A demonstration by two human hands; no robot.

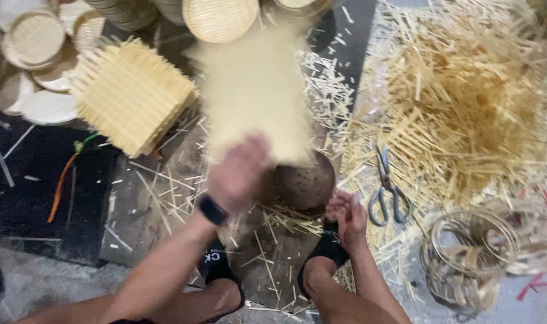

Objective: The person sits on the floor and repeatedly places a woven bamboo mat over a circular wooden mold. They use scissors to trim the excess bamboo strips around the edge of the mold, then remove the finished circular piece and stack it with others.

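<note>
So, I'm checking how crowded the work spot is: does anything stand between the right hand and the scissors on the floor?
Nothing solid does. The right hand sits low beside the round block, and the scissors lie just to its right on loose bamboo strips. Only those scattered strips lie between them.

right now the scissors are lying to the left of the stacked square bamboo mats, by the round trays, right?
No. The scissors lie to the right, at the edge of the loose bamboo strip pile, far from the stacked square bamboo mats and round trays. The head view shows it.
</note>
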